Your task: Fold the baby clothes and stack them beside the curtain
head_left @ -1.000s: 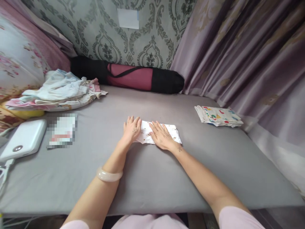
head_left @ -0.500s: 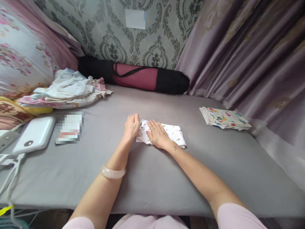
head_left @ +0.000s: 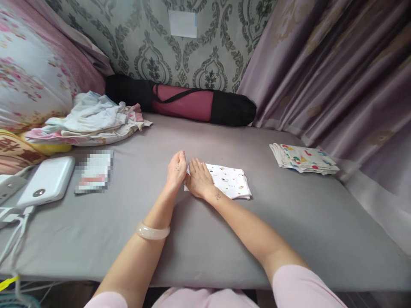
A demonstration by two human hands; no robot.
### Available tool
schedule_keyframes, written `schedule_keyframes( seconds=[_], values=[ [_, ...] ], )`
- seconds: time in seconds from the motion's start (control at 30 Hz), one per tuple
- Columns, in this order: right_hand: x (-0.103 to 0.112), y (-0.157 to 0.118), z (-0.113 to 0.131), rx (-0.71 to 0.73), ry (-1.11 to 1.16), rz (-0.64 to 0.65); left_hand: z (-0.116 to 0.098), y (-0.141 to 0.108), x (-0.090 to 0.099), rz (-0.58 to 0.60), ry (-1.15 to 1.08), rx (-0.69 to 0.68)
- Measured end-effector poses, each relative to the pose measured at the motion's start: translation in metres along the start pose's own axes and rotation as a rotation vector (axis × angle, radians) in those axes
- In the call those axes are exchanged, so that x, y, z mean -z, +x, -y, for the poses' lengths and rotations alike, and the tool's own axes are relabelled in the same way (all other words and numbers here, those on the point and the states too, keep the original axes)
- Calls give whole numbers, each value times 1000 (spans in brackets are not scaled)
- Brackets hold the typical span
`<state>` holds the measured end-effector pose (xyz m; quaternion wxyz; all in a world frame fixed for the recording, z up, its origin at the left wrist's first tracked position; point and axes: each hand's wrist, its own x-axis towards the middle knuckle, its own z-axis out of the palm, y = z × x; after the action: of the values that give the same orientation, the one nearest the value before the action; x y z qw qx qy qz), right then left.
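A white folded cloth (head_left: 233,182) with small brown and black prints, perhaps a garment, lies flat on the grey sheet in front of me. My right hand (head_left: 199,179) rests palm down on its left part, fingers stretched out and covering that end. Standing on its edge at the cloth's left end is my left hand (head_left: 176,170), its fingers held straight and partly turned from view. The two hands nearly meet there. A pale bangle (head_left: 152,231) circles my left forearm.
Several folded cloths (head_left: 308,157) are stacked at the right. Loose clothes (head_left: 96,115) lie in a heap at the back left, beside a floral pillow (head_left: 35,72). A long black and maroon bag (head_left: 183,102) lies along the wall. A white power bank (head_left: 48,179) with cables and a blurred packet (head_left: 94,171) are at the left.
My right hand has slid left along the cloth, close to my left hand, uncovering the cloth's middle. My left hand has straightened a little at the same end.
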<state>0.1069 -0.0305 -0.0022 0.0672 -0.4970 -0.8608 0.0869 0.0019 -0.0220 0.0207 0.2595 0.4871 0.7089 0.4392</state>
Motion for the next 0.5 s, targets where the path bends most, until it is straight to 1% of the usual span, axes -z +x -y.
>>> schedule_keyframes(
  seconds=[0.07,0.13,0.2,0.27,0.33,0.43,0.5],
  values=[
    [0,0,-1,2,32,25,-2,-2,-1,14,11,-11],
    [8,-2,-4,15,89,44,-4,-5,-4,37,23,-48],
    [20,-7,-10,19,140,32,-6,-10,-9,71,42,-112],
    [30,-17,-19,-2,148,1,-7,-16,-16,112,84,-198],
    [35,-31,-32,-42,110,-26,-7,-23,-25,160,167,-303],
    [34,-50,-52,-92,45,-36,-4,-34,-39,265,369,-497],
    [31,-59,-64,-82,25,-22,-1,-39,-45,339,510,-597]
  ],
)
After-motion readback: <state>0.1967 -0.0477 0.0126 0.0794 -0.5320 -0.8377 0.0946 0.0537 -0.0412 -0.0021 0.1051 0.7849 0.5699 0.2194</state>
